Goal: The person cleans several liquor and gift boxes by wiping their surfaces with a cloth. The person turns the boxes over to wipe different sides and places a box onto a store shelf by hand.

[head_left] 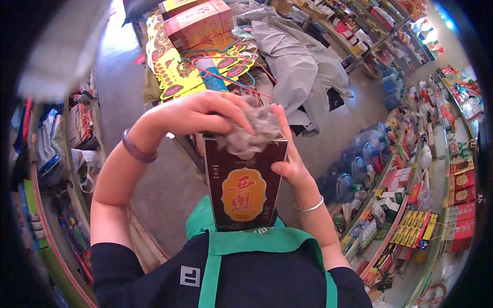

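Note:
A dark maroon liquor box (233, 192) with a gold label and red Chinese characters is upright close to my chest. My right hand (291, 154) grips its right side, thumb on the front face and fingers up along the edge. Over the box's top edge, my left hand (215, 113) presses a grey, fluffy cloth (251, 136), its fingers bent onto it. The cloth covers part of the box's top. A green apron (262, 241) lies just below the box.
Ahead stands a table with yellow printed sheets (177, 72), a red carton (200, 23), a hanger and a blue roll (211, 77). Grey sheeting (298, 66) drapes beside it. Stocked shelves (400, 205) line both sides, with blue water jugs (359, 169) on the right.

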### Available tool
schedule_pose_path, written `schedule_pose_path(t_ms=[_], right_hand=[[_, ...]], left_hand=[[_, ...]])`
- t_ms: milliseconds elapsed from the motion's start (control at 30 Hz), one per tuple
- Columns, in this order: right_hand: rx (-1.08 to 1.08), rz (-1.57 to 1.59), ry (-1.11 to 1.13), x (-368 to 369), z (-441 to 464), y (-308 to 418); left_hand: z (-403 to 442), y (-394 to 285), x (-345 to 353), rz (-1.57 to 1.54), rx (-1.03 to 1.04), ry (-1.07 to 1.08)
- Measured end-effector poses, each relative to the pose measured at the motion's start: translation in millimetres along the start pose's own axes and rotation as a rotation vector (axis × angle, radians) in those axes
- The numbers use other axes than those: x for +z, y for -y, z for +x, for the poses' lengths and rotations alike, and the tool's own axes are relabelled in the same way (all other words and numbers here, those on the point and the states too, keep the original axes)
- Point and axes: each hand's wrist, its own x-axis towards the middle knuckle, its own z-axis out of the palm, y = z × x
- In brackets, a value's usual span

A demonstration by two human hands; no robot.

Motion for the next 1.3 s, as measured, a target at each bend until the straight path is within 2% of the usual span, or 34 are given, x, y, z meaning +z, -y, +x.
schedule_pose_path(t_ms=[100, 233, 333, 533, 600, 633, 733, 767, 867, 933, 1000, 1067, 1167, 1267, 1300], right_hand=[[0.009, -0.015, -0.007, -6, -2, 0], [-0.027, -0.027, 0.063, 2, 3, 3], [-0.022, -0.009, 0.071, 7, 7, 4], [0.106, 0.154, 0.033, 6, 7, -3], [0.071, 0.098, -0.013, -1, 4, -8], [0.029, 0.057, -0.026, -4, 3, -12], [0.004, 0.044, -0.061, -3, 1, -6], [0.018, 0.071, -0.070, -2, -1, -2], [0.008, 0.042, -0.112, -17, -6, -12], [0.053, 0.146, -0.189, -14, -8, -10], [0.080, 0.235, -0.205, -22, -11, -18], [0.070, 0.258, -0.202, -22, -11, -21], [0.072, 0.236, -0.214, -22, -13, -17], [0.039, 0.243, -0.276, -19, -11, -15], [0.035, 0.246, -0.320, -17, -13, -13]], left_hand=[[-27, 25, -11, -0.014, -0.073, -0.103], [-9, 57, -7, 0.193, -0.276, -0.215], [5, 54, -8, 0.259, -0.242, -0.162], [32, 16, -3, 0.081, 0.063, 0.084], [24, 3, -5, 0.068, 0.194, 0.140], [15, -2, -3, 0.015, 0.202, 0.093], [-15, -3, -6, -0.134, 0.028, -0.048], [-24, 6, -8, -0.115, -0.011, -0.138], [-57, 39, 13, -0.321, -0.036, -0.381], [-68, 76, 58, -0.302, -0.021, -0.498], [-65, 120, 127, -0.692, 0.091, -0.780], [-45, 118, 162, -0.805, 0.065, -0.959], [-48, 120, 184, -0.783, -0.038, -0.951], [-64, 149, 219, -1.091, -0.415, -0.974], [-69, 147, 222, -1.257, -0.578, -0.897]])
